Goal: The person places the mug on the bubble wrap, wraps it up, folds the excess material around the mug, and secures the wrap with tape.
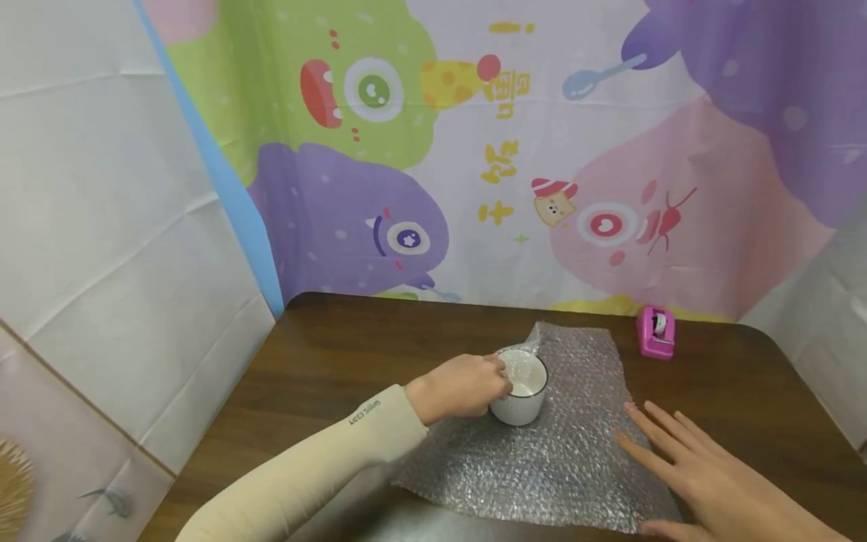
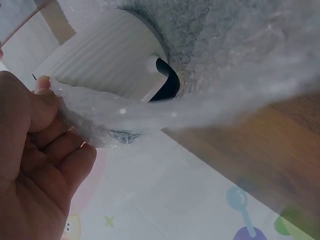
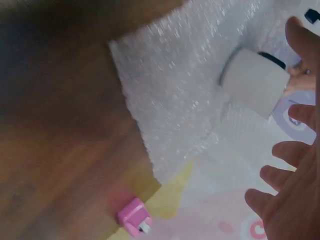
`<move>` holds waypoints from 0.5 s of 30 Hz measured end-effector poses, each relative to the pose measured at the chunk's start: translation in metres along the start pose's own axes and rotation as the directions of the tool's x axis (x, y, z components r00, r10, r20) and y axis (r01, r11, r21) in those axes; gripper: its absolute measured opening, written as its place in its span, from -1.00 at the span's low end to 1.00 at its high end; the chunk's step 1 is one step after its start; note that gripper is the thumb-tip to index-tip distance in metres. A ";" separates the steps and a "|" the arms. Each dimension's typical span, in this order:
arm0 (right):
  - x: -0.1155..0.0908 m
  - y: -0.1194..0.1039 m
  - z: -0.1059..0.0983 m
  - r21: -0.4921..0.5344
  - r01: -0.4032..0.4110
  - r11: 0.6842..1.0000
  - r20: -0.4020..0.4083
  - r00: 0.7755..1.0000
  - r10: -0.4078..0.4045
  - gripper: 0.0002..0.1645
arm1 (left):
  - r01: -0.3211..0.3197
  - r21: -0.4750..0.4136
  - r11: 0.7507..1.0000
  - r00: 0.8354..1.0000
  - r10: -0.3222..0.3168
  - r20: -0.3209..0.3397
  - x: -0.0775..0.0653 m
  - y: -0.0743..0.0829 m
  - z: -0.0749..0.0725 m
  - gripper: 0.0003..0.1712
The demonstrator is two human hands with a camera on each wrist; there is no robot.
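Note:
A white ribbed mug [image 1: 520, 410] with a dark rim stands upright on a sheet of bubble wrap [image 1: 576, 459]. My left hand [image 1: 467, 385] is at the mug's left rim. In the left wrist view, the thumb and curled fingers of that hand [image 2: 42, 145] pinch a raised edge of bubble wrap [image 2: 115, 112] against the mug's side. The mug's black handle [image 2: 167, 82] shows just above this lifted strip. Over the sheet's right edge, my right hand [image 1: 704, 474] is spread with straight fingers and holds nothing.
A pink tape dispenser [image 1: 655, 333] stands at the back right of the dark wooden table [image 1: 352, 331]. Behind the table hangs a cartoon-printed cloth [image 1: 474, 188], and pale sheets [image 1: 122, 188] line the left side.

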State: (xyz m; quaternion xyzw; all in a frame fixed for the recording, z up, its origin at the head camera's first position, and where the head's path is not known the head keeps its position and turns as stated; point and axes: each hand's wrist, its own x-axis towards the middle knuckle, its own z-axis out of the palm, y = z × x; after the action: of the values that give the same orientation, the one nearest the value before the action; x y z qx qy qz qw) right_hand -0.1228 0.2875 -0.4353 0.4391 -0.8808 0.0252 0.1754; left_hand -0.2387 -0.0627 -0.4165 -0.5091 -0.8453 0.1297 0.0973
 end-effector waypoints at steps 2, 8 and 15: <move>-0.007 -0.001 0.005 0.008 0.031 0.999 0.004 1.000 -0.031 0.10 | 0.000 -0.007 1.000 1.000 0.000 0.002 0.000 -0.001 0.000 -0.76; -0.025 -0.002 0.021 0.045 0.079 0.996 0.029 0.996 -0.081 -0.05 | 0.001 -0.027 1.000 1.000 -0.001 0.011 0.001 -0.002 -0.001 -0.75; -0.039 0.000 0.034 0.123 0.057 0.991 0.133 0.988 -0.073 -0.05 | -0.011 -0.045 0.999 1.000 0.012 0.008 0.001 -0.002 -0.003 -0.74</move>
State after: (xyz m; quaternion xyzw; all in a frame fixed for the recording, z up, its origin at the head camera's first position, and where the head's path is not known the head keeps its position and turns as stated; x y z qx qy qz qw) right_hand -0.1113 0.3105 -0.4804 0.4781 -0.8728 0.0418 0.0887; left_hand -0.2400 -0.0629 -0.4130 -0.5156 -0.8454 0.1132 0.0817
